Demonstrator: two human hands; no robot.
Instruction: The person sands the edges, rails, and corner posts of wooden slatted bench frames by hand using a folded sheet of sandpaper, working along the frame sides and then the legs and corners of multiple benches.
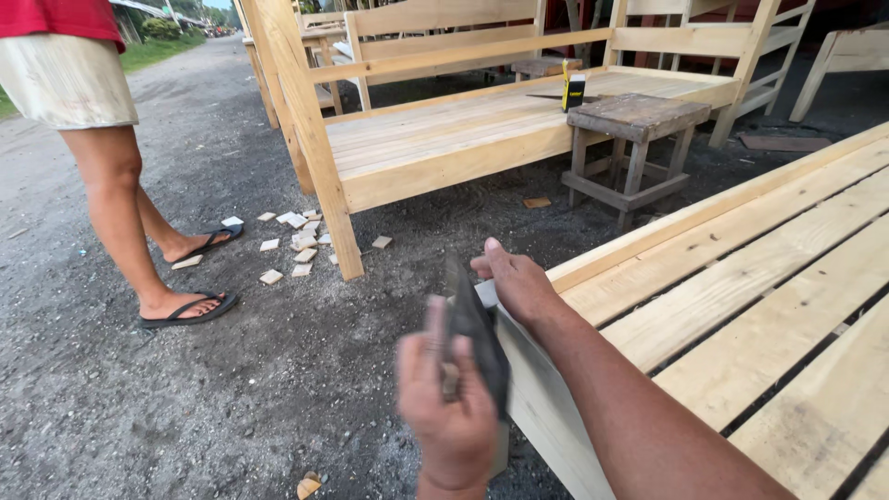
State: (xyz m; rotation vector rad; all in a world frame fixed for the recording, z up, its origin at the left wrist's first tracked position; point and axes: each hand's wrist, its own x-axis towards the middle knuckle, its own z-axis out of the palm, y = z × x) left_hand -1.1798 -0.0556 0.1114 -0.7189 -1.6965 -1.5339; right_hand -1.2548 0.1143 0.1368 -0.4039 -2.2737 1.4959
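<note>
Low in the frame, just left of centre, the left hand [451, 407] is blurred and closed around a dark, flat sheet of what looks like abrasive paper [477, 338], thumb and fingers pinching it from both sides. The sheet stands against the outer corner of the pale slatted wooden frame [741, 315] that fills the lower right. Just above it, the right hand [515, 278] lies flat on that corner with fingers stretched out and nothing in its grasp, pressing on the top rail [648, 245].

The likeliest trouble is a slip: the sheet sits at a sharp corner, so it could skid off the edge and carry knuckles against raw wood, or fold in the pinch. The right fingertips lie close to the sheet and could get scraped.

Below the corner is open gravel ground [231, 389], so there is free room to the left and downward. Farther off, at centre left, small pale wood offcuts [296, 243] lie scattered by the leg of an unpainted wooden bench [444, 139]. A person in black flip-flops [120, 213] stands at upper left, well apart. A weathered grey wooden stool [637, 139] sits at upper centre-right.
</note>
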